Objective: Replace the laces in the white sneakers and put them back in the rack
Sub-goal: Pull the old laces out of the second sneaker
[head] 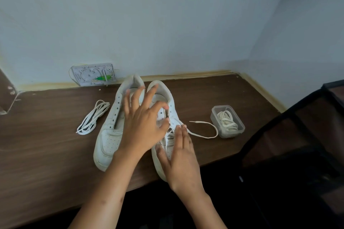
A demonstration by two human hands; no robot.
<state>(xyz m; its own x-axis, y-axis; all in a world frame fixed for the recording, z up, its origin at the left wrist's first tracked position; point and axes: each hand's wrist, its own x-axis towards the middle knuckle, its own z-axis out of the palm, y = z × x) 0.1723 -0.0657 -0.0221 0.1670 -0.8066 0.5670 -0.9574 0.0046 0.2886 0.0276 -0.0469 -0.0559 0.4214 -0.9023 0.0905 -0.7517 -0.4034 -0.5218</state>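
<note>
Two white sneakers stand side by side on the brown counter [46, 135], toes toward the person. The right sneaker [167, 96] is partly laced; the left hand [143, 126] pinches its lace [204, 136] at the eyelets, other fingers spread, while the right hand [181, 158] presses flat on its toe, fingers straight. The left sneaker [109, 132] has bare eyelets. A loose lace bundle [93, 117] lies left; a clear box [227, 121] of laces sits right
</note>
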